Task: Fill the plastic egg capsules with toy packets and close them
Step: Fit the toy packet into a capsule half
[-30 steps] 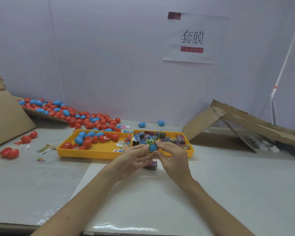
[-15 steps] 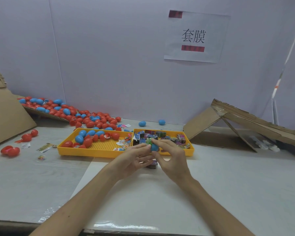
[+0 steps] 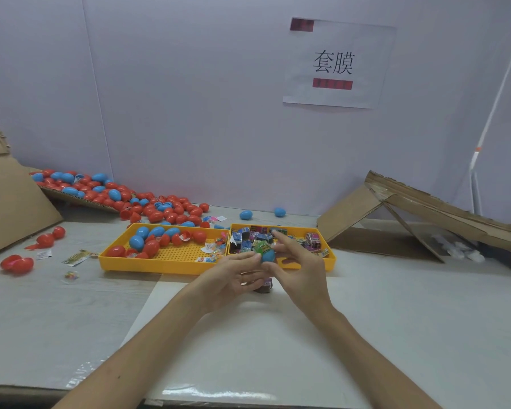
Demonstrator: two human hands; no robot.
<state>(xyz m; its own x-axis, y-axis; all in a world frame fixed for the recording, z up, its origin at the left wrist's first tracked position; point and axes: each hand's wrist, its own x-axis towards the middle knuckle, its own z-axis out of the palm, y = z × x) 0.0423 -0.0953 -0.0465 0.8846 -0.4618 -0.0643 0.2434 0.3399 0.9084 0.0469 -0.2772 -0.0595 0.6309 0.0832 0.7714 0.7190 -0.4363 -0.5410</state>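
Note:
A blue egg capsule with a green toy packet sticking out of its top is held between both hands, just in front of the yellow trays. My left hand pinches it from the left with its fingertips. My right hand grips it from the right, thumb underneath and index finger stretched out above the packet. The left yellow tray holds red and blue capsules. The right yellow tray holds several toy packets. A small dark packet lies on the table under my hands.
A heap of red and blue capsules spills from cardboard at the back left. Two blue eggs lie behind the trays. Open red capsules and loose packets lie at the left. Folded cardboard stands at the right.
The green packet has sunk a little into the blue capsule. My right index finger has lifted and stretched out over it. Both hands stay at the same spot.

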